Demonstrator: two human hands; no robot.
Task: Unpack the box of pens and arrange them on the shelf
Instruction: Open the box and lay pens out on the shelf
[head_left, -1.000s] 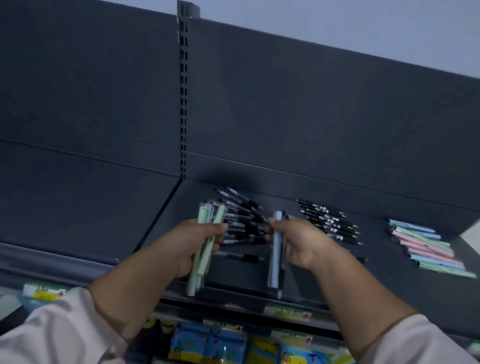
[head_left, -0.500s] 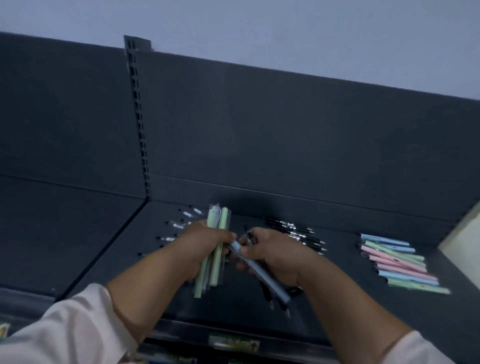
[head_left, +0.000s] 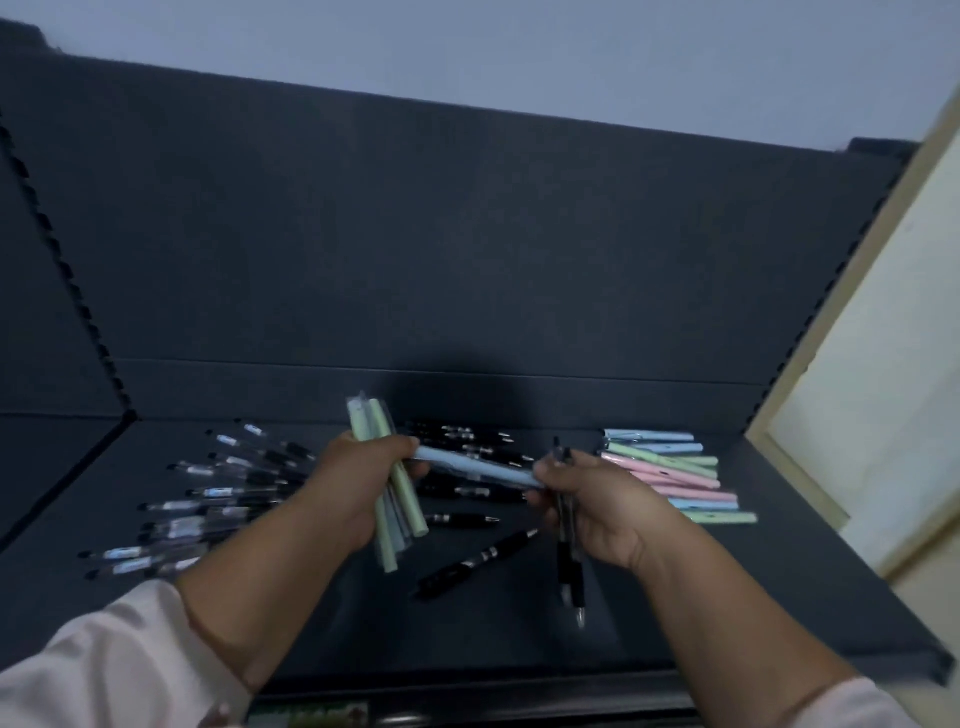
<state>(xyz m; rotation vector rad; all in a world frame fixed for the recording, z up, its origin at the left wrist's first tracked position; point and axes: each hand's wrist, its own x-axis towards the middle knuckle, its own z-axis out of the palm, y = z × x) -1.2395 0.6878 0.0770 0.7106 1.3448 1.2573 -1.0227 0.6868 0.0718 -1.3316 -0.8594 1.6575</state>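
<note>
Mostly done, I'd say: clear pens (head_left: 208, 512) fanned on the shelf (head_left: 727, 597) left of the left hand (head_left: 345, 493), black pens (head_left: 467, 447) beyond the fingers, pastel pens (head_left: 675, 480) rowed just right of the right hand (head_left: 608, 512). No box visible. Left to do: place what's held, tidy the loose black pen (head_left: 478, 561) below the fingers. Left fingers clenched round green pens (head_left: 408, 506). Right fingers pinch a blue pen (head_left: 478, 467) whose far end reaches the left fingers, plus dark pens (head_left: 570, 571) hanging down from the palm.

Left sleeve (head_left: 104, 670) and right sleeve (head_left: 857, 704) are pale pinkish-white cloth, ending above bare wrists.
</note>
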